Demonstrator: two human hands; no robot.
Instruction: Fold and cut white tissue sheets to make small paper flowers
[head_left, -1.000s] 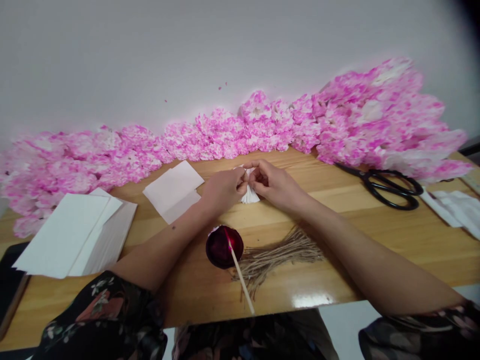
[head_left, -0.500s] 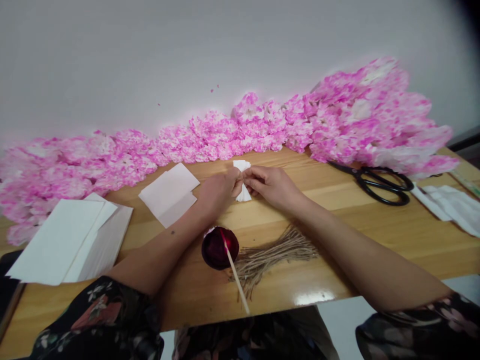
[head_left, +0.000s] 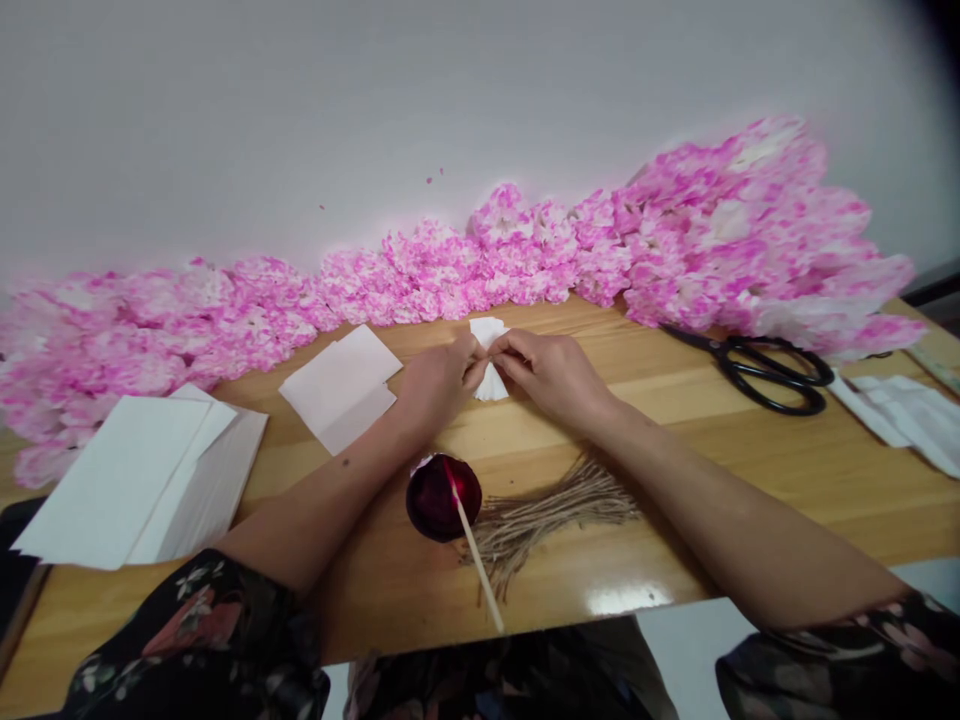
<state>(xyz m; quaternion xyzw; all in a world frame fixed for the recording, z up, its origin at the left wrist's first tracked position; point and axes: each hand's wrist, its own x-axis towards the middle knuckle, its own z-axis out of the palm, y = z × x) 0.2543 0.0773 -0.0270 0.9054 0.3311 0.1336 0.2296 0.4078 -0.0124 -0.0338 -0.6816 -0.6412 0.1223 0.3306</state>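
Note:
A folded, pleated strip of white paper (head_left: 491, 383) stands between my hands, narrow at its waist and fanned at both ends. My left hand (head_left: 442, 385) pinches it at the waist from the left. From the right, the thumb and fingers of my right hand (head_left: 551, 375) are closed at the same waist, fingertips almost meeting those of the left. Any strand at the pinch is too small to make out. Nearer me lies a bundle of thin brown twine pieces (head_left: 555, 515). Beside it stands a small bowl of dark red liquid (head_left: 435, 505), a wooden stick (head_left: 480, 570) leaning in it.
Pink and white paper flowers (head_left: 435, 270) line the back of the wooden table (head_left: 360, 590). At the left are a stack of white paper (head_left: 112, 480) and loose white sheets (head_left: 341, 385). Black-handled scissors (head_left: 780, 375) and folded white pieces (head_left: 911, 415) lie at the right.
Both hands stay at the paper's waist. My right fingertips have shifted slightly and pinch closer to the left ones. The whole view has moved a little.

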